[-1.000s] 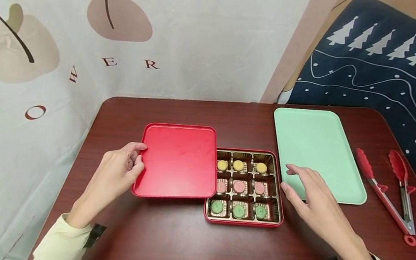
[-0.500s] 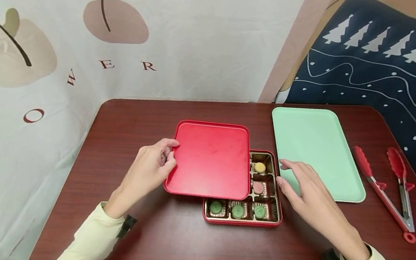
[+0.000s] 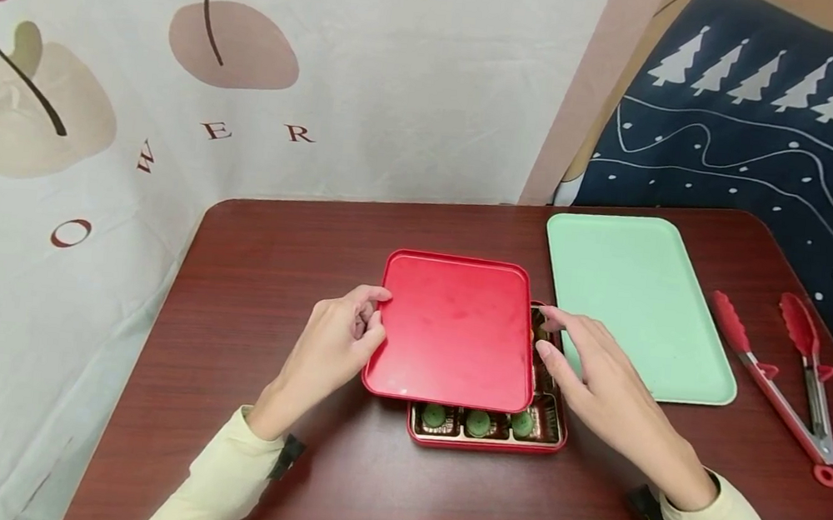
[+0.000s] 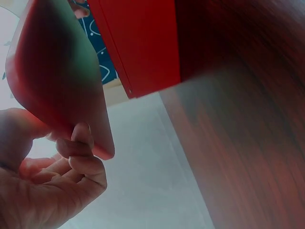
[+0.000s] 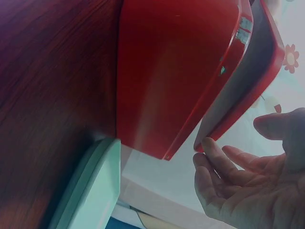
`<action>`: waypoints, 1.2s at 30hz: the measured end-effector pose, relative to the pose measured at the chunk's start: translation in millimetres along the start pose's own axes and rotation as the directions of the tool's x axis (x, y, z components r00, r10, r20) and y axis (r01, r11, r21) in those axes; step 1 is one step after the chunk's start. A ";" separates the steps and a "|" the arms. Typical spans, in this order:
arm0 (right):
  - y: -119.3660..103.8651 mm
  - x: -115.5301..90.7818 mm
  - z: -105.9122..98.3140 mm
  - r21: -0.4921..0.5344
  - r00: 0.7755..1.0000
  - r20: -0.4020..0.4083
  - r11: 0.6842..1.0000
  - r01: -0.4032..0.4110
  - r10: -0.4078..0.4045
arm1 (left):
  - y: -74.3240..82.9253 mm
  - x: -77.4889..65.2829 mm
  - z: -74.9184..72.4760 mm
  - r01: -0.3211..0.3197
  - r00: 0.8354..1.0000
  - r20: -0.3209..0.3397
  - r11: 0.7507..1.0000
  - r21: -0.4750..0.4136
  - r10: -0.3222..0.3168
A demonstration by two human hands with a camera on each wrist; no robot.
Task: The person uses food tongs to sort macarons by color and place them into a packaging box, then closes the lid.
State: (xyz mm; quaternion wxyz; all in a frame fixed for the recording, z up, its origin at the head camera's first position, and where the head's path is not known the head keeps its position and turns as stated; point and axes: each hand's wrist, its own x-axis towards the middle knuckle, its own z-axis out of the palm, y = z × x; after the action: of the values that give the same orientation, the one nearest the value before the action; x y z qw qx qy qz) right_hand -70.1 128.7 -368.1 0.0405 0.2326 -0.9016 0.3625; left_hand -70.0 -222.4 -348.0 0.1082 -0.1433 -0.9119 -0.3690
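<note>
A red square lid [image 3: 455, 331] hangs over a red box [image 3: 485, 447], off to the left and back of it. My left hand [image 3: 329, 344] pinches the lid's left edge between thumb and fingers. In the left wrist view a gap shows between lid and box. My right hand [image 3: 611, 388] is beside the lid's right edge, thumb and fingers apart; in the right wrist view its fingertips are right at the lid's corner [image 5: 257, 95]. Round green pieces [image 3: 478, 423] sit in the front compartments of the box's gold-brown insert. The lid hides most other compartments.
A mint-green tray [image 3: 610, 287] lies right of the box on the dark wood table [image 3: 249, 277]. Red-tipped tongs [image 3: 786, 413] lie spread farther right. A printed white cloth [image 3: 418, 84] hangs behind the table, with a navy tree-print cloth [image 3: 757, 159] at the right.
My left hand has carried the lid rightward over the box, covering most of its compartments. My right hand has shifted slightly left to the lid's right edge. Box, tray and tongs stay put.
</note>
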 end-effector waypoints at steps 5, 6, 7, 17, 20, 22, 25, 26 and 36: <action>-1.8 3.6 2.6 0.049 0.999 0.018 0.998 -0.047 0.046 | 4.7 3.6 9.5 0.004 1.000 -0.005 1.000 -0.030 -0.004; -1.8 4.6 3.1 0.056 0.998 0.019 0.997 -0.054 0.053 | 5.4 4.1 10.8 0.006 1.000 -0.006 0.999 -0.036 -0.006; -1.6 5.8 3.4 0.059 0.998 0.017 0.997 -0.055 0.055 | 5.9 4.6 12.0 0.008 1.000 -0.008 0.999 -0.041 -0.008; 3.7 23.4 -1.7 0.170 0.994 -0.101 0.985 -0.029 0.046 | 8.0 11.0 17.2 -0.031 0.998 -0.052 0.995 -0.099 0.026; 3.4 27.8 -2.8 0.192 0.988 -0.148 0.981 -0.005 0.034 | 9.6 13.9 16.9 -0.028 0.997 -0.071 0.994 -0.102 0.020; 3.5 30.3 -2.8 0.197 0.983 -0.184 0.980 0.024 0.013 | 10.7 15.8 16.2 -0.020 0.996 -0.085 0.995 -0.095 0.012; 3.7 34.2 -2.9 0.204 0.970 -0.243 0.976 0.074 -0.023 | 11.6 18.6 15.0 -0.017 0.994 -0.111 0.996 -0.085 0.008; 3.9 35.3 -3.0 0.206 0.965 -0.261 0.975 0.088 -0.032 | 12.2 19.6 14.6 -0.021 0.992 -0.122 0.996 -0.086 0.010; 1.8 33.2 -11.8 0.058 0.929 -0.352 0.988 0.143 -0.114 | 20.6 26.2 14.5 -0.097 0.976 -0.206 0.990 -0.102 0.075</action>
State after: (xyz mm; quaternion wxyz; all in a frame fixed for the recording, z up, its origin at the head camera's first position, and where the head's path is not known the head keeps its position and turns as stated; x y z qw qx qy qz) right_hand -101.5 124.8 -352.6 0.2131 0.2247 -0.8473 0.4315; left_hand -88.8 -193.2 -337.0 0.2075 -0.1504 -0.8672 -0.4270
